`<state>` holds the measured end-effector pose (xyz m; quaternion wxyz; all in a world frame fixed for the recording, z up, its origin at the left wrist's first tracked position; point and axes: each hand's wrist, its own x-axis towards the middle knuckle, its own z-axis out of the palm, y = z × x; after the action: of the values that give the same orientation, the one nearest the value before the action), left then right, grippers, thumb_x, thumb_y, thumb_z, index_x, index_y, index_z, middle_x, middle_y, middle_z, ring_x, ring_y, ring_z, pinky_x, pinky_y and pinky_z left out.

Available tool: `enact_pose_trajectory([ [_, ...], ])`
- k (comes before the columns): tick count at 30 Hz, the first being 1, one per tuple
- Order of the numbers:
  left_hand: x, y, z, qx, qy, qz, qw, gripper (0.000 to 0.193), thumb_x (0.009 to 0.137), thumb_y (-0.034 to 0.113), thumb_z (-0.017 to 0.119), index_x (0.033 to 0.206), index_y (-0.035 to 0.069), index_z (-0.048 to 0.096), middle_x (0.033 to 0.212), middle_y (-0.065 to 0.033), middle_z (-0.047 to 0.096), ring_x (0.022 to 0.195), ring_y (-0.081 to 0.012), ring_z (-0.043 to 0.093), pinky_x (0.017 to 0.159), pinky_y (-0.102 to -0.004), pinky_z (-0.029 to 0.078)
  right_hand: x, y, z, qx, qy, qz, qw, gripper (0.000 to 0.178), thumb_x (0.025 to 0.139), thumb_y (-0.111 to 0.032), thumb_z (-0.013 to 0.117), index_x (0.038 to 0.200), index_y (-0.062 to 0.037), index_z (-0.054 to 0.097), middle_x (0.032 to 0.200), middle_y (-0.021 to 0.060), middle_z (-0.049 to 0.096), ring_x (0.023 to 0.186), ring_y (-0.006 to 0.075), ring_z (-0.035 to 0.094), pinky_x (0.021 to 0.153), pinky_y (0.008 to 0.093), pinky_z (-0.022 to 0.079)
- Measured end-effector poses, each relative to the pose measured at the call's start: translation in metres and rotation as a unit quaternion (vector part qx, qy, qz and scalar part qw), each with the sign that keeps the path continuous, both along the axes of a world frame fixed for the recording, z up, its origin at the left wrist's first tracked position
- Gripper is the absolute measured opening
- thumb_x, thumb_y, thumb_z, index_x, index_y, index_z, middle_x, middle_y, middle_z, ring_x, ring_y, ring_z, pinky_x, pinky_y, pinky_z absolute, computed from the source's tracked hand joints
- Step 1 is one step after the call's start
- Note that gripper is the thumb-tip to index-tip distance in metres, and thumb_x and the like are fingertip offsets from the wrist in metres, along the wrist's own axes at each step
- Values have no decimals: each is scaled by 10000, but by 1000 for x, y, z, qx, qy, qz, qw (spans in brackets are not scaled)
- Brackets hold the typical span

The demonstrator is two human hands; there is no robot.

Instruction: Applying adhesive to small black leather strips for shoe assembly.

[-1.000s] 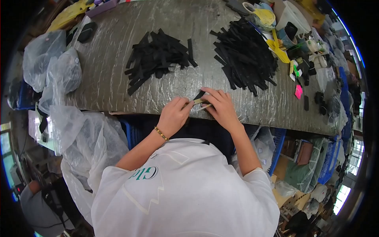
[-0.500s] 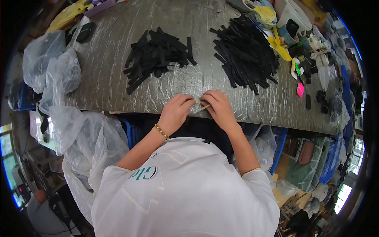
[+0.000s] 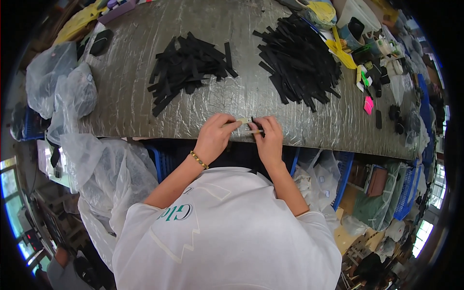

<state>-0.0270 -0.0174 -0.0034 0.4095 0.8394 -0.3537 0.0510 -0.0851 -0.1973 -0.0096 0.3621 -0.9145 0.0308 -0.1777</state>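
Close to the table's near edge, my left hand pinches a small cream-coloured piece between thumb and fingertips. Its far end looks dark and reaches toward my other hand. My right hand is closed, with a thin pale strip between its fingers. The strip's exact kind is too small to make out. Beyond my hands lie two heaps of black flat strips: a smaller left heap and a larger right heap.
The grey table has a wrinkled, shiny covering. Clear plastic bags crowd its left edge. On the right are a pink tag, yellow scissors-like handles and a white tub. Blue crates stand below.
My right hand has shifted slightly and turned, its fingers drawing apart from the left hand's. More of the cream piece and its dark end now shows between my hands.
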Motion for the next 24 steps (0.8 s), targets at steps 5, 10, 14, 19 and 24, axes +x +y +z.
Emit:
enact_pose_trajectory([
  [5, 1, -3, -1, 8, -9, -6, 1000, 334, 740, -41, 608, 1039, 53, 722, 966, -80, 633, 915, -278, 604, 806, -383, 507, 0, 0, -2, -4, -9, -3, 1000, 154, 834, -67, 720, 970, -30, 657, 909, 111, 600, 830, 334, 573, 752, 423, 446],
  [10, 2, -5, 0, 16, -12, -13, 1000, 366, 734, -47, 597, 1061, 63, 720, 966, -70, 625, 928, -267, 602, 803, -373, 511, 1, -5, 6, 0, -1, 12, 1000, 104, 872, -60, 686, 966, -30, 653, 927, 122, 591, 826, 327, 574, 766, 398, 452],
  [14, 3, -5, 2, 40, -37, -18, 998, 389, 725, -43, 602, 1071, 86, 724, 924, -60, 582, 902, -246, 584, 781, -353, 513, 11, -25, 27, 93, -34, -21, 995, 132, 976, -128, 569, 952, -18, 637, 955, 133, 566, 833, 296, 575, 803, 358, 452],
  [19, 3, -7, 3, 67, -48, -23, 996, 407, 717, -33, 615, 1082, 108, 728, 894, -47, 546, 877, -226, 563, 764, -338, 513, 7, -30, 36, 269, 101, -25, 958, 231, 1003, -162, 555, 951, 42, 650, 853, 127, 657, 739, 192, 652, 667, 292, 506],
  [24, 3, -7, 4, 70, -57, -27, 996, 416, 725, -21, 622, 1101, 121, 727, 893, -41, 545, 878, -218, 563, 760, -338, 514, 8, -20, 27, 220, 95, 20, 971, 180, 959, -121, 645, 964, 54, 687, 821, 98, 704, 723, 136, 672, 665, 256, 521],
])
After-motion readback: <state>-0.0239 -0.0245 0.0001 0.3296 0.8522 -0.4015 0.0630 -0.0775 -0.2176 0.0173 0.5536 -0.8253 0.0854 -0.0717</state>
